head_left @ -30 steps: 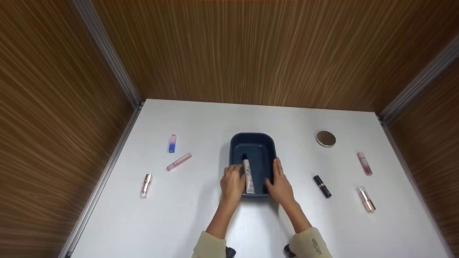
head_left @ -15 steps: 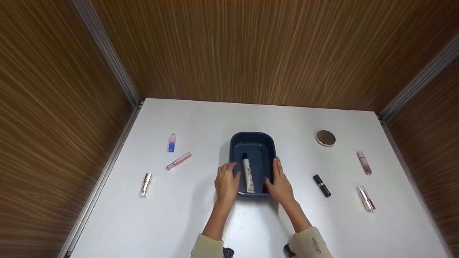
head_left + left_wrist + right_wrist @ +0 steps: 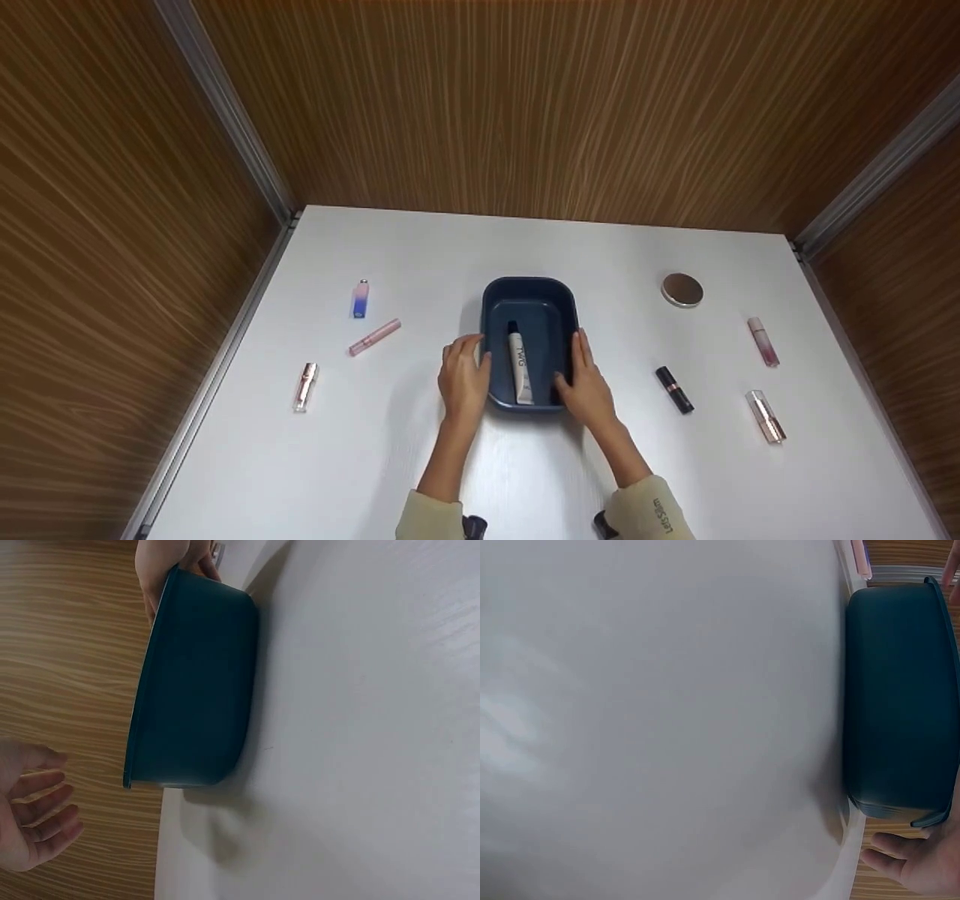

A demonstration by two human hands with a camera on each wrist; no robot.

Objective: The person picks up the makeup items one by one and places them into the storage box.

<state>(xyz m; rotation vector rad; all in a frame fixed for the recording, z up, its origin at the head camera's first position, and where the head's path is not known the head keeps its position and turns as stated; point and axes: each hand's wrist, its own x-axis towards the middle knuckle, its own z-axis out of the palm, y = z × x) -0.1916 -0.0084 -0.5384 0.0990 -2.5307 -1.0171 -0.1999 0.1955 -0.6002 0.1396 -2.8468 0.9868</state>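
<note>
the left grip (image 3: 463, 379) is released, its fingers loosely bent just beside the dark blue dish (image 3: 529, 289). the right grip (image 3: 589, 390) grasps the dish's right wall, thumb inside and fingers along the outside. between the grips, in the dish, lies a white tube (image 3: 520, 367), black cap (image 3: 513, 327) at its far end. on the table (image 3: 517, 480), right of the right grip, lie a black lipstick (image 3: 674, 390) and, farther off, a round compact (image 3: 682, 289); left of the left grip lies a pink tube (image 3: 375, 337).

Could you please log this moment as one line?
left hand: beside blue tub, apart | right hand: holds tub's side | white tube: inside tub | black lipstick: right of tub
</note>
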